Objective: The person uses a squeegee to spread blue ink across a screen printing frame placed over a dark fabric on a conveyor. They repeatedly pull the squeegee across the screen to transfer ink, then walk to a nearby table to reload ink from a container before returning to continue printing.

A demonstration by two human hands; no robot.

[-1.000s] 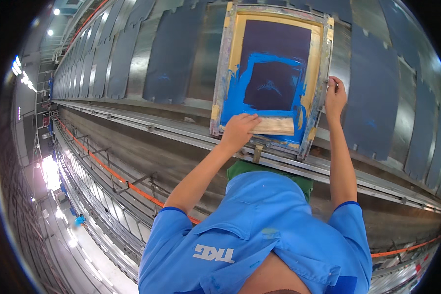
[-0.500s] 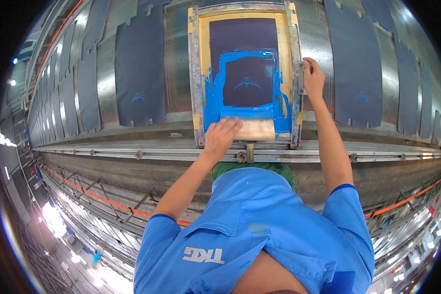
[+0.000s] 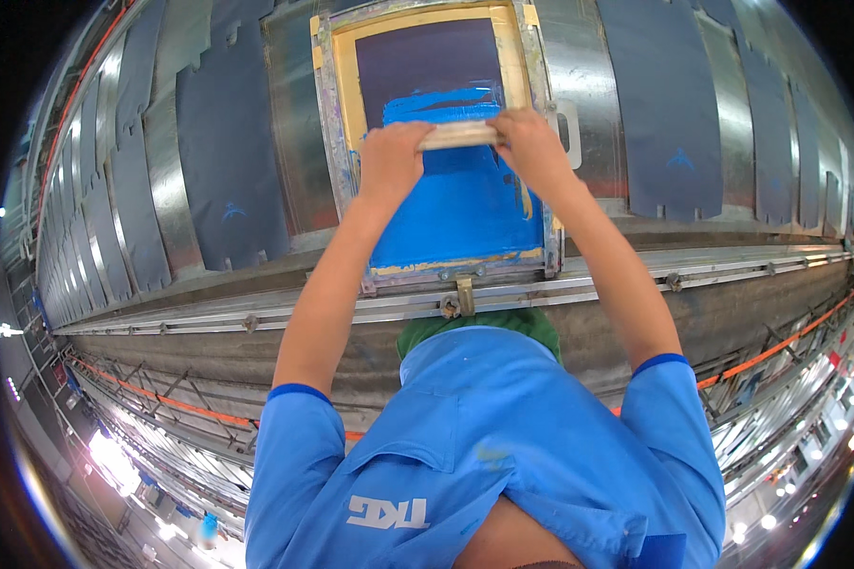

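My left hand and my right hand grip the two ends of a wooden-handled squeegee. It lies crosswise over the printing screen, whose mesh is dark toward the far end. Bright blue ink coats the mesh from the squeegee to the near end, with a ragged streak of ink just beyond the squeegee. Yellowish tape lines the inside of the stained screen frame. The squeegee's blade is hidden under its handle and my fingers.
Dark fabric panels with small blue prints lie on the long metal table, left and right of the screen. A metal rail runs along the near edge, with a clamp below the frame.
My right hand has left the frame's right side and taken hold of the squeegee. The squeegee has moved away from me, up the screen, and blue ink now covers the near mesh.
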